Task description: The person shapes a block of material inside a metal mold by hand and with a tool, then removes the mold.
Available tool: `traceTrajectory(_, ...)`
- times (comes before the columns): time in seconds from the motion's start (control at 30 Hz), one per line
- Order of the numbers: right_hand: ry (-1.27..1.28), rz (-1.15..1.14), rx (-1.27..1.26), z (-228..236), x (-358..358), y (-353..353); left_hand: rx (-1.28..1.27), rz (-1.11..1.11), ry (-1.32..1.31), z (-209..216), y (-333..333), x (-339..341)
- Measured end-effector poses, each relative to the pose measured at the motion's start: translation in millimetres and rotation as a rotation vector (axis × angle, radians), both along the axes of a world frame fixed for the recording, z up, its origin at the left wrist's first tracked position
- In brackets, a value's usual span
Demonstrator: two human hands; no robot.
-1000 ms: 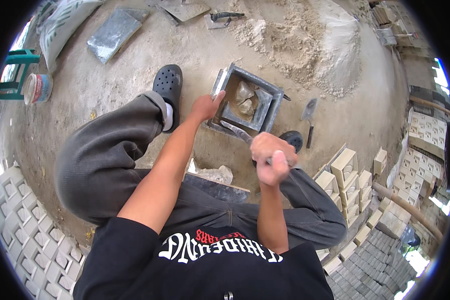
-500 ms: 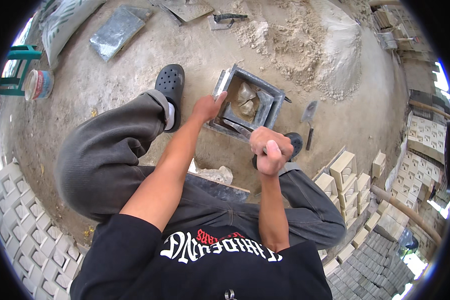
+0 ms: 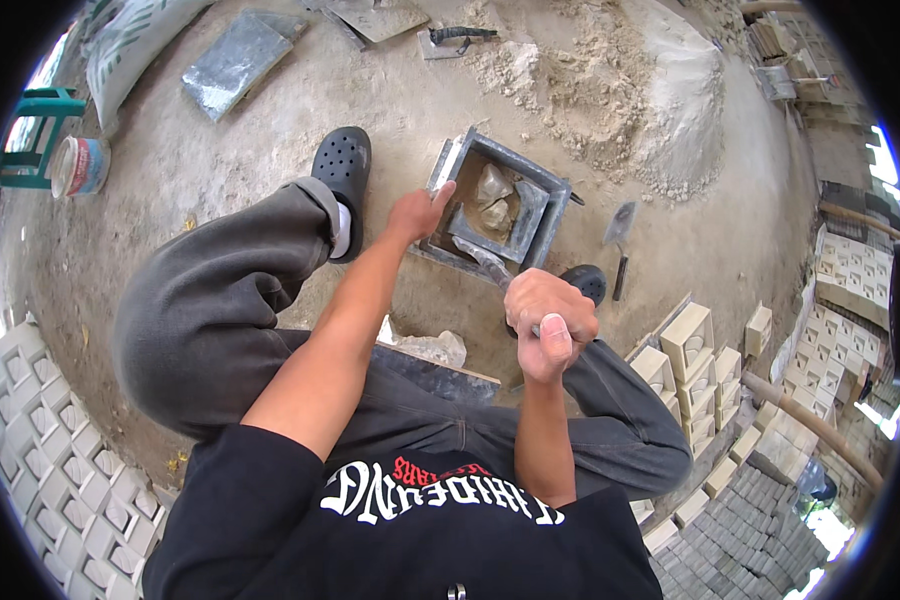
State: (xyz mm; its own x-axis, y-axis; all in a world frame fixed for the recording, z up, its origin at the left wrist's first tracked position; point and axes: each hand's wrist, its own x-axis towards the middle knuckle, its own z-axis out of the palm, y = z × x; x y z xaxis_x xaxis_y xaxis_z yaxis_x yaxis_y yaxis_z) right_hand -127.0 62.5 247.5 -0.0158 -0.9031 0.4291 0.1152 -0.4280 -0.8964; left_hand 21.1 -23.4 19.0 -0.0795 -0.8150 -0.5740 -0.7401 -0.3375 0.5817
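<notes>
A grey square box mould (image 3: 550,225) with thick double walls lies on the ground in front of me. Inside it are pale, glossy lumps (image 3: 493,185). The fingers of my left hand (image 3: 420,214) are closed on the mould's left wall. My right hand (image 3: 552,315) is wrapped round the handle of a long grey tool (image 3: 485,258), thumb on top. This tool slants up-left, its far end at the mould's near wall; its exact kind I cannot make out. Right of the mould, a trowel (image 3: 620,228) lies on the ground.
Heaped pale sand (image 3: 670,110) spreads beyond the mould. Moulded blocks (image 3: 685,340) are stacked at right, more blocks (image 3: 55,455) at left. A dark-edged board (image 3: 440,375) lies by my legs. Far left stand a bucket (image 3: 82,167) and green stool (image 3: 35,140); a flat sheet (image 3: 235,65) lies beyond.
My right hand has moved slightly nearer to me and to the right, and the tool has shifted with it. My left hand and the mould stay in place.
</notes>
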Motion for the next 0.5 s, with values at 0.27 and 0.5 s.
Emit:
traceTrajectory(0.27,0.052,0.044,0.13,-21,-2,-7,0.005,0.0,0.002,0,0,-1)
traceTrajectory(0.5,0.08,0.035,0.069,-33,5,-4,0.001,-0.011,0.013,1,1,-4)
